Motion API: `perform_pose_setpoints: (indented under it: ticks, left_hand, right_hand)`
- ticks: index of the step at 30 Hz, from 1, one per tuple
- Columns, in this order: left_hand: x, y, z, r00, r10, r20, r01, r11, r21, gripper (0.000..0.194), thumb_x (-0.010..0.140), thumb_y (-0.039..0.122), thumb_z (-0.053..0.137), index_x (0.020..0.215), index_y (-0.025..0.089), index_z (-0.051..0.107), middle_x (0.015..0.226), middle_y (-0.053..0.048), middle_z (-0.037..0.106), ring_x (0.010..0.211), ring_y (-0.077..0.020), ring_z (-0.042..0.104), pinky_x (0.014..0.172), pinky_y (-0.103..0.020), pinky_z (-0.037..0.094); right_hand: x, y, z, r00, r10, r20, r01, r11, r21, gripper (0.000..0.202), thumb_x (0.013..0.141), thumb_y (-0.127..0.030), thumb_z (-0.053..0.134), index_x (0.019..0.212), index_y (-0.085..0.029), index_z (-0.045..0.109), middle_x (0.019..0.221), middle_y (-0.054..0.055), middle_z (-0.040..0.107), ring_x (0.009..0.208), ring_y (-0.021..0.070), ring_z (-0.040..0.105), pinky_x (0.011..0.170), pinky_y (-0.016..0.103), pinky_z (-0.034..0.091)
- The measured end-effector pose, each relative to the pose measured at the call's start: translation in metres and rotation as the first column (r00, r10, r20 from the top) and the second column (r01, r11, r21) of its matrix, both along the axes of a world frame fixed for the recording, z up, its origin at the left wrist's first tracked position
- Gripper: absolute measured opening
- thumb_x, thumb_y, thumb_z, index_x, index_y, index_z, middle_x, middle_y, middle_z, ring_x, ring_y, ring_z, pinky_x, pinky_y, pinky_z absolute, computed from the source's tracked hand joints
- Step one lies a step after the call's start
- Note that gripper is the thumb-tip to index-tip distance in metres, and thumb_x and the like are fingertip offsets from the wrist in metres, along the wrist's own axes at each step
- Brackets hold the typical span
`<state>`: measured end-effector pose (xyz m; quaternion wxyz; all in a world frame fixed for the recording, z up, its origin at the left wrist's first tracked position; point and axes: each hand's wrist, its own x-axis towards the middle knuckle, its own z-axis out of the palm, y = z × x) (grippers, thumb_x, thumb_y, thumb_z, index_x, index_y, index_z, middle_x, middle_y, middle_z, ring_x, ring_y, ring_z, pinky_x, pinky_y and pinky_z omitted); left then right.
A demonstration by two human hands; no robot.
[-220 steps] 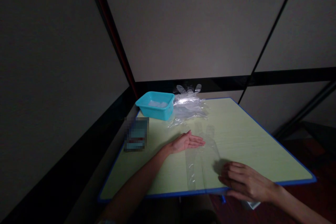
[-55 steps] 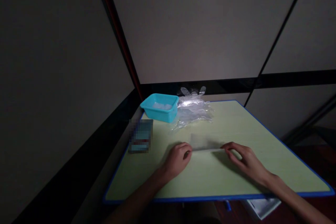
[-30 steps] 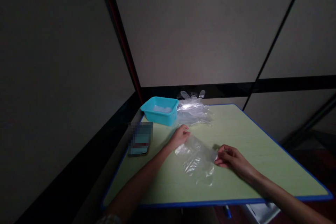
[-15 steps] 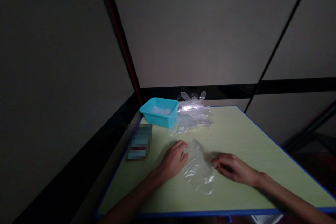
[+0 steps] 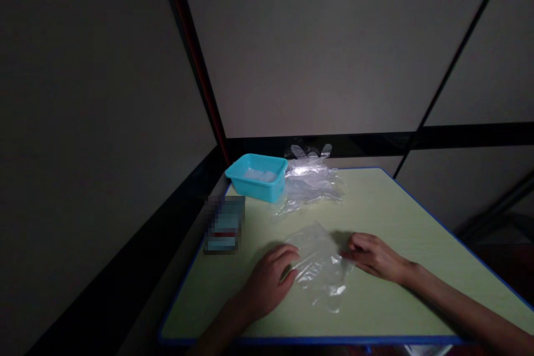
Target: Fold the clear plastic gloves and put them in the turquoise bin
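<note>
A thin clear plastic glove (image 5: 319,267), wrinkled and shiny, lies spread on the table between my hands. My left hand (image 5: 271,278) is at its left edge, fingers curled toward the thumb with the film at their tips. My right hand (image 5: 371,256) pinches the right edge between thumb and bent fingers. Farther back, several similar clear gloves (image 5: 312,183) lie in a loose pile, some finger shapes standing up at the far edge.
A turquoise plastic basket (image 5: 256,188) with whitish, see-through material inside stands at the back left. Nearer, a blurred-out flat object (image 5: 225,225) lies by the left edge. The pale green table (image 5: 400,300) has blue edging, with walls behind and left.
My left hand has moved down toward me along the glove's left side. My right hand has shifted slightly right and up, its fingers more tightly closed. The glove's film is spread wider.
</note>
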<state>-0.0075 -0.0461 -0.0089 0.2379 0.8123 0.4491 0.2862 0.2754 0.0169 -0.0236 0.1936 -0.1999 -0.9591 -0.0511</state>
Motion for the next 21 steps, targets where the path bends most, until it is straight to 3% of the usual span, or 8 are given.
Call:
perform_pose_setpoints:
  ticks: [4,10,21]
  left_hand:
    - [-0.006,0.000,-0.003,0.985,-0.010,0.174,0.030,0.993,-0.112,0.020,0.074,0.010,0.049,0.091,0.018,0.057,0.100,-0.004,0.059,0.097,-0.0158,0.052,0.089,-0.028,0.039]
    - [-0.004,0.001,-0.002,0.948,0.022,0.316,0.060,0.967,-0.247,0.016,0.080,0.018,0.046,0.088,0.016,0.059,0.093,-0.005,0.062,0.089,-0.0160,0.056,0.081,-0.027,0.043]
    - [0.004,0.000,-0.003,0.962,0.032,0.270,0.056,0.950,-0.309,0.015,0.078,0.017,0.047,0.084,0.014,0.060,0.088,-0.005,0.062,0.084,-0.0153,0.057,0.074,-0.024,0.043]
  right_hand:
    - [0.001,-0.013,0.006,0.998,0.065,0.015,-0.064,0.997,-0.051,0.026,0.089,-0.023,0.035,0.090,-0.018,0.061,0.087,0.009,0.060,0.083,0.0178,0.054,0.071,0.032,0.045]
    - [0.001,-0.006,0.010,0.979,0.180,0.096,-0.166,0.976,-0.142,0.032,0.088,-0.018,0.036,0.117,-0.014,0.048,0.119,0.010,0.054,0.115,0.0184,0.042,0.092,0.036,0.039]
    - [-0.001,0.001,0.007,0.987,0.149,0.052,-0.121,0.926,-0.358,0.033,0.090,-0.022,0.035,0.120,-0.017,0.047,0.115,0.008,0.057,0.109,0.0167,0.049,0.092,0.034,0.040]
